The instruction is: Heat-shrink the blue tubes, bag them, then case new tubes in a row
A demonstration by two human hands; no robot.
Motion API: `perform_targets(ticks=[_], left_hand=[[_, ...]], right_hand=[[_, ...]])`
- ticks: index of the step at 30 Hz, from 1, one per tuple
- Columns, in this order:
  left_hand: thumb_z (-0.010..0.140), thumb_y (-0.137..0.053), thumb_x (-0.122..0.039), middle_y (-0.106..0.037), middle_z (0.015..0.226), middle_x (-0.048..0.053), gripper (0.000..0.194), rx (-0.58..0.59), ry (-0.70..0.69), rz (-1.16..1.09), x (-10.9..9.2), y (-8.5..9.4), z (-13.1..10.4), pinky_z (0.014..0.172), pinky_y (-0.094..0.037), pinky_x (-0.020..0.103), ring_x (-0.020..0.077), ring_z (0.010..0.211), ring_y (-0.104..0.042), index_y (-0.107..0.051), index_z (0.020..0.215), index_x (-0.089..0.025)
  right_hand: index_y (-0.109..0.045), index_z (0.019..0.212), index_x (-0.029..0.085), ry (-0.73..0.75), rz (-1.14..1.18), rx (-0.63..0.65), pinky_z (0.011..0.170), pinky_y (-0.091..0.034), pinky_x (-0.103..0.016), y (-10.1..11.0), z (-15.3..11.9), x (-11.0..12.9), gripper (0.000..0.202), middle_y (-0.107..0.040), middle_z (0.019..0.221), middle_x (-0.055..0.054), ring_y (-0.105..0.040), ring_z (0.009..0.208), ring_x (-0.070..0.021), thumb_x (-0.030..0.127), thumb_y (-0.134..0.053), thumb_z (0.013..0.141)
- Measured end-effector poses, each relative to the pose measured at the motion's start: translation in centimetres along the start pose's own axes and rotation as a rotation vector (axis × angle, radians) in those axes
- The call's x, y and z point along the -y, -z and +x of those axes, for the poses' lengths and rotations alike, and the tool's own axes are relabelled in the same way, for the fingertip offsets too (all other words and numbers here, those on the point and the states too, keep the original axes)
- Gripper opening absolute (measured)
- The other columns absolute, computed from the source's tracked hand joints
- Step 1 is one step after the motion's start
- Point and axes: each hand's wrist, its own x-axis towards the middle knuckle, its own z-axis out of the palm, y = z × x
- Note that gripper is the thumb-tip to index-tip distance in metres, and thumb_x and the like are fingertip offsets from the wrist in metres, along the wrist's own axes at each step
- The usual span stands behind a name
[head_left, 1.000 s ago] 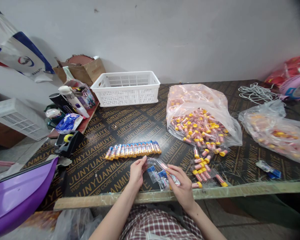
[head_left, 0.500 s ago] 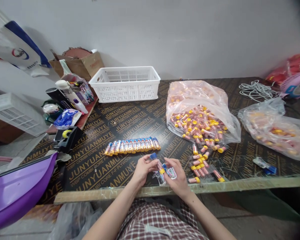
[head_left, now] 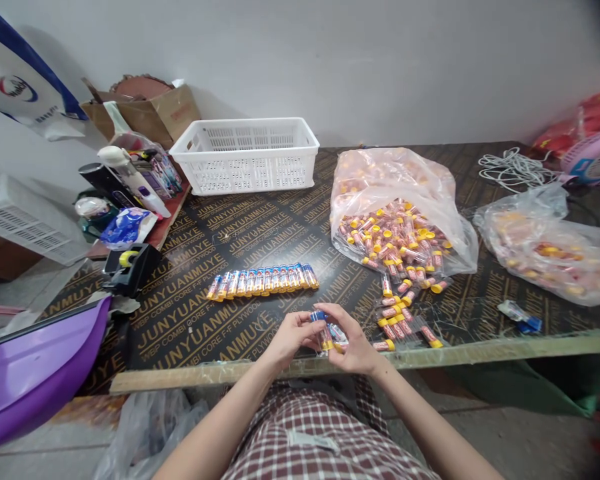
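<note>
A small clear tube [head_left: 325,335] with a blue cap and a yellow end stands nearly upright between my hands, close to the table's front edge. My left hand [head_left: 294,339] pinches it from the left. My right hand [head_left: 354,345] spans it, index finger at the blue cap and thumb near the yellow end. Partly hidden behind my right fingers is a blue-and-white printed piece [head_left: 337,332], too covered to identify. Beyond the hands lies a neat row of blue-capped labelled tubes [head_left: 263,281]. Loose yellow-capped tubes [head_left: 400,327] lie to the right.
An open plastic bag [head_left: 405,173] spills many yellow-capped tubes; another filled bag [head_left: 555,257] lies farther right. A white basket [head_left: 253,170] stands at the back. On the left are a tape dispenser [head_left: 130,270] and a purple dustpan-like object [head_left: 40,373]. A coiled cable [head_left: 515,170] lies back right.
The tube has turned from tilted to nearly upright. My right index finger has come up to its blue cap. The view has tipped slightly, so the table sits a little higher.
</note>
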Motion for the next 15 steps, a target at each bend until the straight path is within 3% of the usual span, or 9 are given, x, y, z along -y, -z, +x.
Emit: perform_targets(ticks=[15], left_hand=[[0.063, -0.072, -0.042, -0.065, 0.071, 0.007, 0.04, 0.009, -0.001, 0.002, -0.1, -0.13, -0.34, 0.054, -0.048, 0.022, 0.012, 0.057, -0.058, -0.066, 0.085, -0.01]], right_hand=[[-0.034, 0.131, 0.021, -0.064, 0.066, -0.06, 0.097, -0.042, -0.038, -0.61, -0.44, -0.03, 0.079, -0.047, 0.129, -0.01, -0.05, 0.114, -0.0237, 0.007, -0.048, 0.055]])
